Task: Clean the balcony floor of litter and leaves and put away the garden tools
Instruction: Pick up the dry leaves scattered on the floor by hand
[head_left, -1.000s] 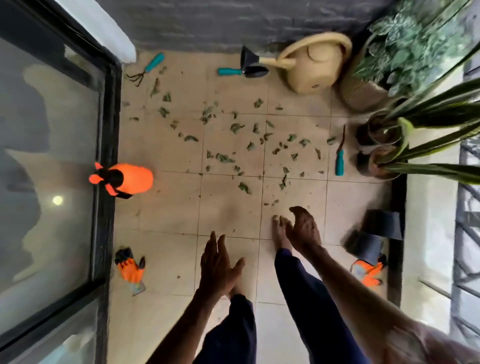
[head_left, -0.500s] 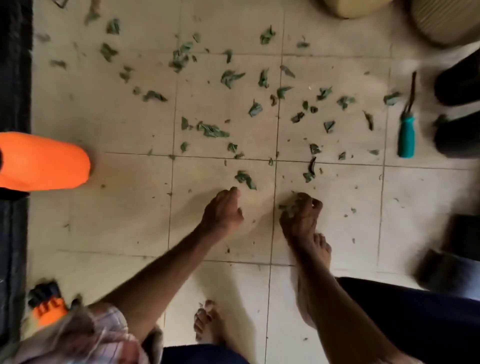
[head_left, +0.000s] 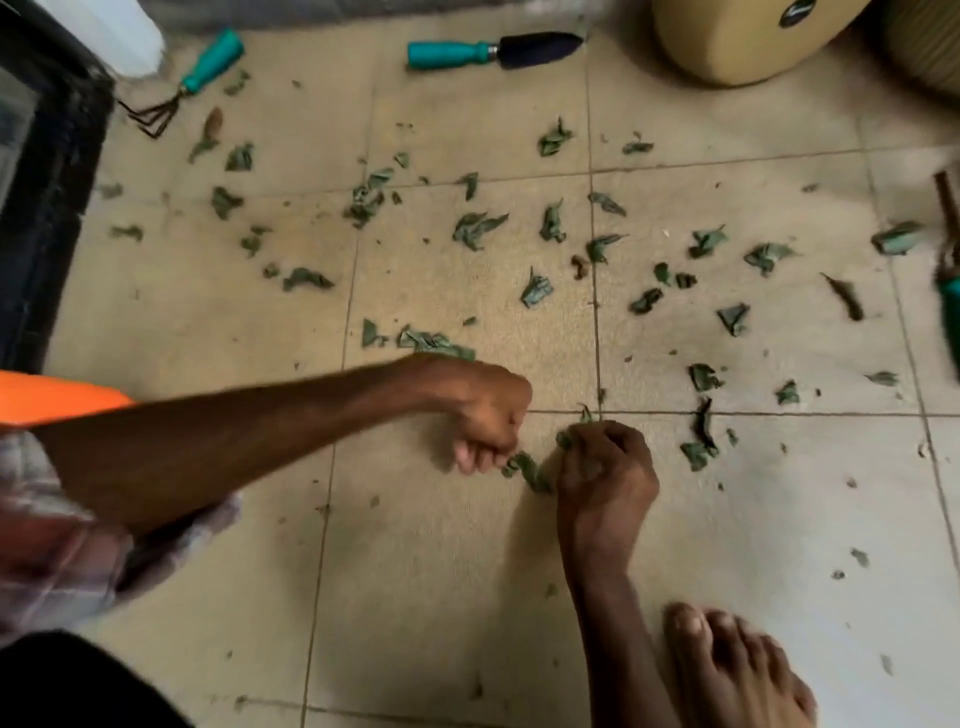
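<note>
leaves (head_left: 535, 291) lie scattered over the beige tiled floor (head_left: 441, 571), most of them beyond both hands and spreading off to either side, with small crumbs nearer the person. head view: the left hand (head_left: 483, 410) reaches in from the left, curled into a loose fist with its fingertips pinching one end of a crumpled leaf (head_left: 524, 467) that lies on the tile between the two hands. the right hand (head_left: 602, 467) sits just to the right of it, knuckles up, fingers bunched around a small clump of green leaf bits, touching the other end of that same leaf. a bare foot (head_left: 737, 665) stands close behind the right hand. far beyond the left hand, by the wall, rest a teal-handled hand rake (head_left: 197, 78) and a teal-handled trowel (head_left: 488, 51) with a dark blade; further right of those is the base of a tan watering can (head_left: 737, 41). an orange object (head_left: 57, 397) shows behind the left forearm, at the left edge. another teal-handled tool (head_left: 950, 306), blurred, lies at the right edge, well right of the right hand.
</note>
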